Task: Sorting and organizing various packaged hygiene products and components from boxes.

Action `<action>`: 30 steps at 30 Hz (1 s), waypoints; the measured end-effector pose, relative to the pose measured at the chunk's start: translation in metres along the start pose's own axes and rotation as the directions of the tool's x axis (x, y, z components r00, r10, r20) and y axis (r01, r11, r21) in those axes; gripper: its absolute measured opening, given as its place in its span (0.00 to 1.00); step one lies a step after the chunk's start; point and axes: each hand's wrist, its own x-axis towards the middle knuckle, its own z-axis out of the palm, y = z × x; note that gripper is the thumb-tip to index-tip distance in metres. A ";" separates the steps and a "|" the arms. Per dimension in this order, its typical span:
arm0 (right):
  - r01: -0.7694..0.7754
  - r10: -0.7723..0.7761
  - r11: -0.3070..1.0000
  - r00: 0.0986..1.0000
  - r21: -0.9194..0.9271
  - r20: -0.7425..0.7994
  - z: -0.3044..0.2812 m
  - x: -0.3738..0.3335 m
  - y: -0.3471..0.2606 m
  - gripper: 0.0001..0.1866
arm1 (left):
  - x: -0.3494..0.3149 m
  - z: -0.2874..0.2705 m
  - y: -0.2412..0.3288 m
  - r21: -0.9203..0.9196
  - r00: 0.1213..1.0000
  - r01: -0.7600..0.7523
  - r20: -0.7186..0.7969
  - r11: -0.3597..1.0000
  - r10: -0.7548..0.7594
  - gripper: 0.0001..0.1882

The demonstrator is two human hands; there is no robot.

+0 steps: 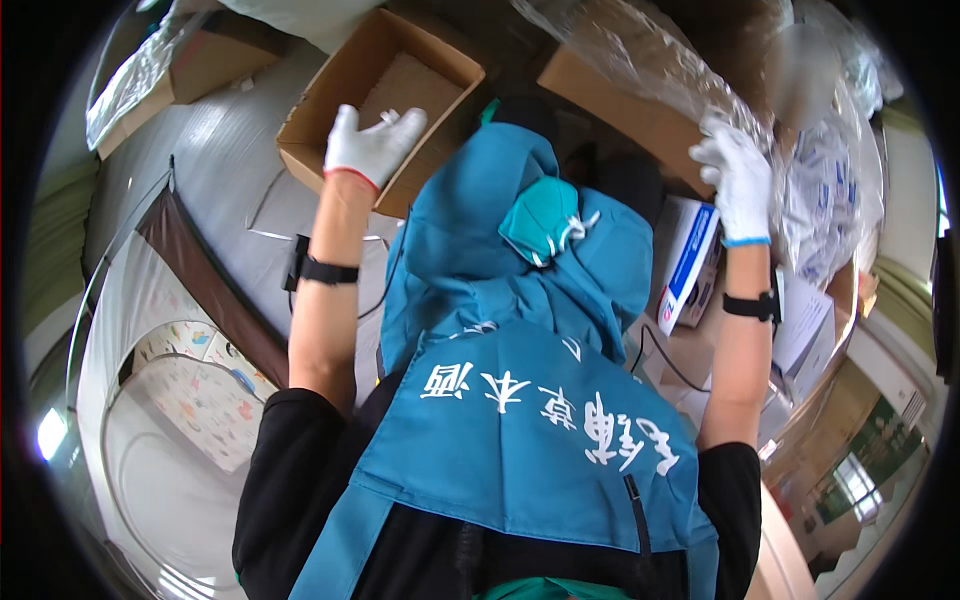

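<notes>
My left hand [370, 148], in a white glove with a red cuff, is over the near edge of an open cardboard box [305, 120]. Its fingers are spread, and no held thing shows in it. My right hand [738, 185], in a white glove with a blue cuff, is beside a sheet of clear plastic [690, 75]. Those fingers are apart and slightly bent, their tips close to the plastic; whether they touch it I cannot tell. On my lap, over the blue apron [500, 420], lies a folded teal piece with white straps [540, 222], touched by neither hand.
Another cardboard box [610, 95] stands ahead, partly under plastic. To the right are a clear bag of blue-and-white packets [825, 195] and a blue-and-white carton [690, 255]. A plastic-covered box [190, 75] is at far left, and a white mesh tent [180, 420] stands nearer.
</notes>
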 end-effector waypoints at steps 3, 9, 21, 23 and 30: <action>0.049 -0.023 0.992 0.976 -0.118 0.216 0.025 -0.021 0.001 0.14 | 0.044 -0.047 0.048 0.052 0.970 -0.016 -0.240 0.999 0.028 0.35; -0.099 0.082 0.995 0.919 0.024 0.385 0.047 -0.040 0.045 0.10 | 0.007 -0.021 -0.037 0.944 0.965 -0.108 0.024 0.312 0.260 0.14; 0.295 -0.404 0.536 0.912 0.791 -0.066 -0.013 0.024 -0.058 0.11 | -0.050 -0.034 -0.174 0.508 0.917 -0.217 0.400 -0.834 0.005 0.23; 0.266 -0.267 0.317 0.946 0.910 -0.184 -0.030 0.064 -0.060 0.15 | -0.054 -0.037 -0.171 0.493 0.894 -0.251 0.449 -0.833 -0.004 0.20; -0.139 0.162 0.985 0.945 0.100 -0.283 -0.071 0.082 0.016 0.12 | -0.071 -0.014 -0.152 0.946 0.935 -0.252 0.293 -0.205 0.201 0.11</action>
